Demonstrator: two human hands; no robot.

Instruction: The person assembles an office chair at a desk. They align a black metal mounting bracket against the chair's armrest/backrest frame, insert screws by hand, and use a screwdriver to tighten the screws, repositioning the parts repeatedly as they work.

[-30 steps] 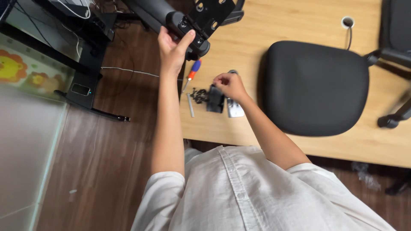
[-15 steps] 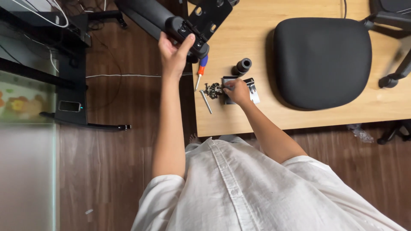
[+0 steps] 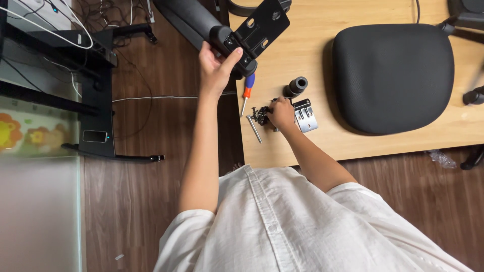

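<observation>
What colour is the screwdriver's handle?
Orange and blue, on the screwdriver in the head view.

Black padded chair armrest with flat perforated black metal bracket (image 3: 237, 30), held tilted in the left grip's closed fingers. Small heap of dark metal screws (image 3: 261, 116), lying loose beneath the right grip's fingertips.

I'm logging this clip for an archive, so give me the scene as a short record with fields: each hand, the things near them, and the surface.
Left hand: left hand grips the black chair part, which ends in a flat mounting plate with holes.
Right hand: right hand rests on a pile of small dark screws.
Near right hand: silver metal bracket, black cylinder, screwdriver with red and blue handle, metal rod.
Surface: light wooden board.
Also on it: black seat cushion.
</observation>
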